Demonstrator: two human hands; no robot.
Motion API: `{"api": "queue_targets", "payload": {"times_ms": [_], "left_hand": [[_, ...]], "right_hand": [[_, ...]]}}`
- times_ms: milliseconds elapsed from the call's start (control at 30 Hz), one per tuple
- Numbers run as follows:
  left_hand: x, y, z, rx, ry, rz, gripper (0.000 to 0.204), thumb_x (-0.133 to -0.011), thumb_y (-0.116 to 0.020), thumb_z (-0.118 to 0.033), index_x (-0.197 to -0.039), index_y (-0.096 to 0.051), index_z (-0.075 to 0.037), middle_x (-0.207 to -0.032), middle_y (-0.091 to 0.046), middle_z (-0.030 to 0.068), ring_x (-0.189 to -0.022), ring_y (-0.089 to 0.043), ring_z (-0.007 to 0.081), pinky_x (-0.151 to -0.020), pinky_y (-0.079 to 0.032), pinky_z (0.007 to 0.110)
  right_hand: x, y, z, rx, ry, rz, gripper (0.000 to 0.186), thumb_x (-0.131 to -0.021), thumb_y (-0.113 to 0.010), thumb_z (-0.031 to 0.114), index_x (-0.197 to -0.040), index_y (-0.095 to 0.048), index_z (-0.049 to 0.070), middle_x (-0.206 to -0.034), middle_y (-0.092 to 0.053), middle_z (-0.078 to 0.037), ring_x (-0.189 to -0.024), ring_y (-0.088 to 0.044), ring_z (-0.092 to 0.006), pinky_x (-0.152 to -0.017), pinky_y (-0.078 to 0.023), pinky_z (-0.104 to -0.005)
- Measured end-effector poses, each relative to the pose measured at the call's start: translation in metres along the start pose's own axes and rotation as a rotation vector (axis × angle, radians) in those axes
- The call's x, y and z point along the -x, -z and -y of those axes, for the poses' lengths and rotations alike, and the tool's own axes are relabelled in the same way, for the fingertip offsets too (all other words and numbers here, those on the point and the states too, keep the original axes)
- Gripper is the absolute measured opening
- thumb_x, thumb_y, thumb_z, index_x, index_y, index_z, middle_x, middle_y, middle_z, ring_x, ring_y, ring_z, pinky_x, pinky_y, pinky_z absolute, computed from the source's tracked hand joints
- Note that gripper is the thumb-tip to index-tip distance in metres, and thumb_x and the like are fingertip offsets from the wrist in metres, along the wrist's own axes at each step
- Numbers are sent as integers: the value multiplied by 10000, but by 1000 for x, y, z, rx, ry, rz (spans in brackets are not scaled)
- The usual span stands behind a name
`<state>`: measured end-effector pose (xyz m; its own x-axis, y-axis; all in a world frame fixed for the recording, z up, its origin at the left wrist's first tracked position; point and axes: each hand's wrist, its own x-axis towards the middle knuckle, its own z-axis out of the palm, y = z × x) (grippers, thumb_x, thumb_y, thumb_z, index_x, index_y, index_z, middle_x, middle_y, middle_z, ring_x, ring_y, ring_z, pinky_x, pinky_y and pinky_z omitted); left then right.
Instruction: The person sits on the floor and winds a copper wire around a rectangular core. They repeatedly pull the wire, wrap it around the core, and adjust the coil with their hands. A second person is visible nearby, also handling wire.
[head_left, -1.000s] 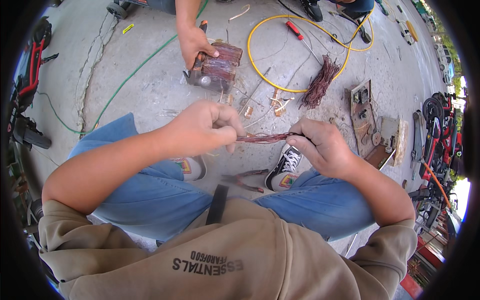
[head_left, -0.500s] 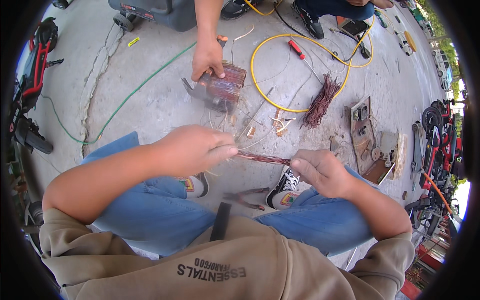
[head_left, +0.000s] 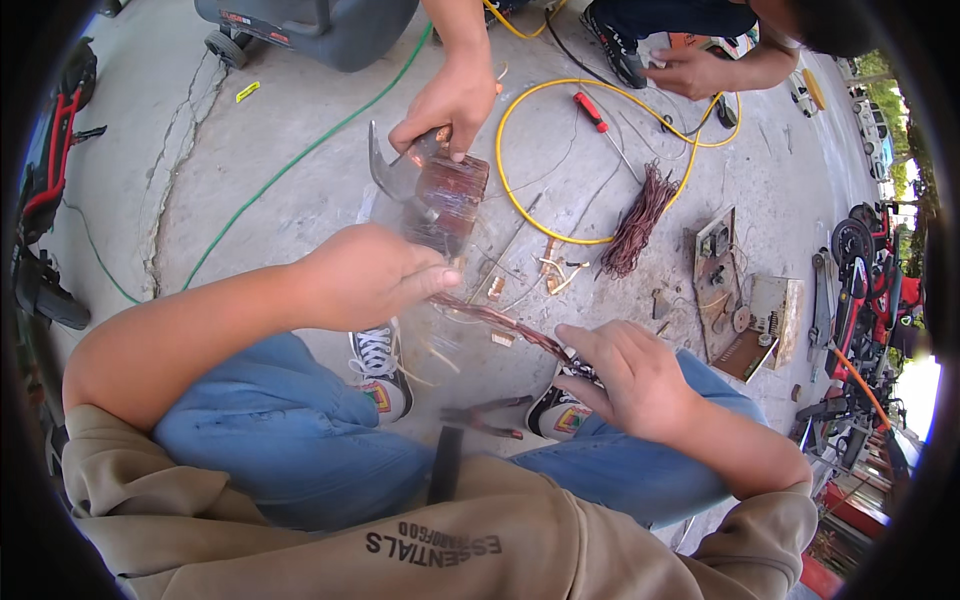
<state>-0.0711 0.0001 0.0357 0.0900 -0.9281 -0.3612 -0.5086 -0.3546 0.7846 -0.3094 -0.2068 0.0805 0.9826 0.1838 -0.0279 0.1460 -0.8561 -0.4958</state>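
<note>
head view: left hand (head_left: 365,278) closed on one end of red-brown wire bundle (head_left: 505,320), strung across to right hand (head_left: 637,382). thumb and fingers parted there, can't tell if gripping. pliers (head_left: 480,412) below, on floor (head_left: 255,150) between shoes (head_left: 380,372). farther out: co-worker's hand (head_left: 450,102) holding hammer (head_left: 398,180) at coil block (head_left: 463,190).

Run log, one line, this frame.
left hand: pinching reddish wire bundle | right hand: farther along it | pliers: on floor between shoes | co-worker's hand: on claw hammer at wound coil
</note>
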Motion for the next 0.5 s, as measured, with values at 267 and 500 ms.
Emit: {"api": "queue_targets", "payload": {"times_ms": [267, 500], "left_hand": [[-7, 11, 13, -10, -24, 82, 348, -1006, -501, -314, -814, -599, -40, -690, -570, 179, -640, -546, 379, -598, -443, 424], [15, 25, 51, 217, -10, -477, 293, -979, -552, -328, -964, -632, -46, -717, -622, 76, -592, -567, 225, -582, -451, 352]], "right_hand": [[-32, -26, -5, -143, -71, -2, 437, -789, -736, 105, -1163, -548, -20, -766, -567, -112, -631, -592, -296, -574, -512, -382], [-83, -77, -16, -756, -340, 48, 201, -978, -572, 216, -941, -595, 20, -653, -554, -102, -556, -559, -244, -537, -449, -342]]}}
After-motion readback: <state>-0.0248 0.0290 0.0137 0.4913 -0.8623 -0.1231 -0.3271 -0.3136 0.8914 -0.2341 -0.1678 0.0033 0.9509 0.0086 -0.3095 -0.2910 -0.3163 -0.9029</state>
